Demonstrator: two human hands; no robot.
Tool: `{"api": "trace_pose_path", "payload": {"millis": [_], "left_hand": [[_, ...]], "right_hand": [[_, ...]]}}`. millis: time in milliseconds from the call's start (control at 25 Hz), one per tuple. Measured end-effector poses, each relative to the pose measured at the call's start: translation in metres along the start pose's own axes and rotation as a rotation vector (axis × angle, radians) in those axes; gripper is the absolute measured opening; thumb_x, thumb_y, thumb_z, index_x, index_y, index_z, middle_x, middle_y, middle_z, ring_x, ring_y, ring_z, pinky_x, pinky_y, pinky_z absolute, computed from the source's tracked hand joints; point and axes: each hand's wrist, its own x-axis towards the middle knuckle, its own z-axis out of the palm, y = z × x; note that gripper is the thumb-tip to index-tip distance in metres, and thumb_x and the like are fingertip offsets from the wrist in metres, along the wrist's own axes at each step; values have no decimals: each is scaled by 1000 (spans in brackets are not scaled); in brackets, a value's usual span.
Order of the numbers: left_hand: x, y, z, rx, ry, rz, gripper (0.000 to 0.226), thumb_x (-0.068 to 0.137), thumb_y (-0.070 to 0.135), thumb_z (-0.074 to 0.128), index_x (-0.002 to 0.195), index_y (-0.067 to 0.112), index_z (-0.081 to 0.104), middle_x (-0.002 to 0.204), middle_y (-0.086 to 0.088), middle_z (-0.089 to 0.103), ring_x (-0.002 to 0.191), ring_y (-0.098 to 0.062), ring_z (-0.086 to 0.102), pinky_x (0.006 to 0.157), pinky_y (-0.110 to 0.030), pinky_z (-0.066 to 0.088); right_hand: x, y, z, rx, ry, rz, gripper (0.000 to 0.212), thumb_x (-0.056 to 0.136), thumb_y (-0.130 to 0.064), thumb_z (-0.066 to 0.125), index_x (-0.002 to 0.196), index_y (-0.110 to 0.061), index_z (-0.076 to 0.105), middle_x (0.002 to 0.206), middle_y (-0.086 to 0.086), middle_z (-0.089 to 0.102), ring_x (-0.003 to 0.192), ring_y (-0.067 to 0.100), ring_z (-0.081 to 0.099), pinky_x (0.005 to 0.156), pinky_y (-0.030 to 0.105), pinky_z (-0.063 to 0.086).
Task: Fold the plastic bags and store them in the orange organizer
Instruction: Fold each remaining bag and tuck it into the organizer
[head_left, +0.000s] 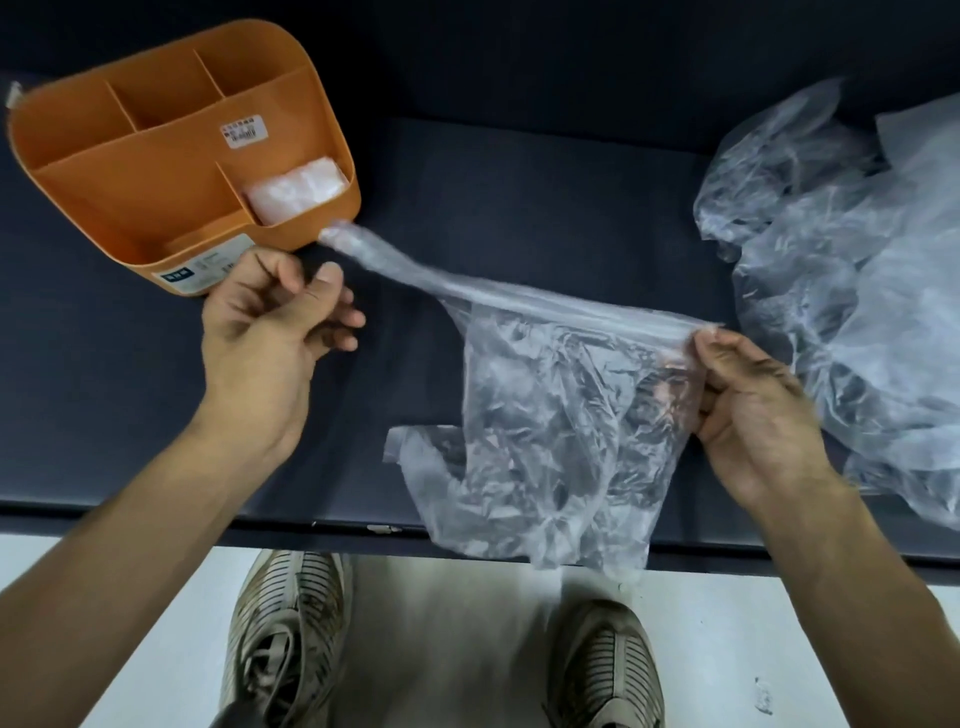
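Above the dark table (545, 182), right hand (753, 410) fingers pinching plastic bag (550, 415), left hand (270, 317) loosely curled, empty.

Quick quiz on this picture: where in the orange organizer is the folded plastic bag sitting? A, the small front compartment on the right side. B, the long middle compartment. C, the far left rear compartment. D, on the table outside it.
A: the folded plastic bag lies in the small compartment at the right front corner of the orange organizer; the other compartments in view hold no bag.
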Motion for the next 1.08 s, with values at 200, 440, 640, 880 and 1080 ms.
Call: {"api": "trace_pose_path", "payload": {"millis": [200,440,640,880,1080], "left_hand": [[-2,6,1,323,-20,154,32,81,3,66,100,27,56,105,3,67,90,-10,65,73,-23,51],[18,3,16,1165,-523,443,47,89,53,61,124,22,66,124,7,65,110,-20,60,98,-49,47],[23,-12,28,1119,-514,380,2,89,22,75,88,24,75,80,14,66,72,-7,62,71,-24,52],[5,-4,26,637,-447,26,19,88,36,60,84,20,69,70,6,71,59,-4,64,54,-16,50],[2,9,38,576,-478,43,30,92,34,56,80,8,62,61,-9,68,42,-3,56,44,-11,39]], "right_hand": [[-1,-4,-3,-60,-9,-9,11,94,-17,63,85,-20,68,76,-6,72,64,12,70,56,27,58],[1,-9,3,-269,-56,-63,19,91,-18,68,76,-24,77,77,0,75,63,18,68,63,33,57],[4,-10,11,-297,-35,-108,15,95,-23,67,82,-19,74,79,4,76,65,18,69,59,27,57],[8,-9,14,-277,49,-141,28,99,-24,63,72,-17,68,69,-1,68,61,14,63,61,27,56],[5,-15,21,-208,9,-81,34,97,-41,61,83,-15,77,84,3,77,79,17,73,74,29,59]]}}
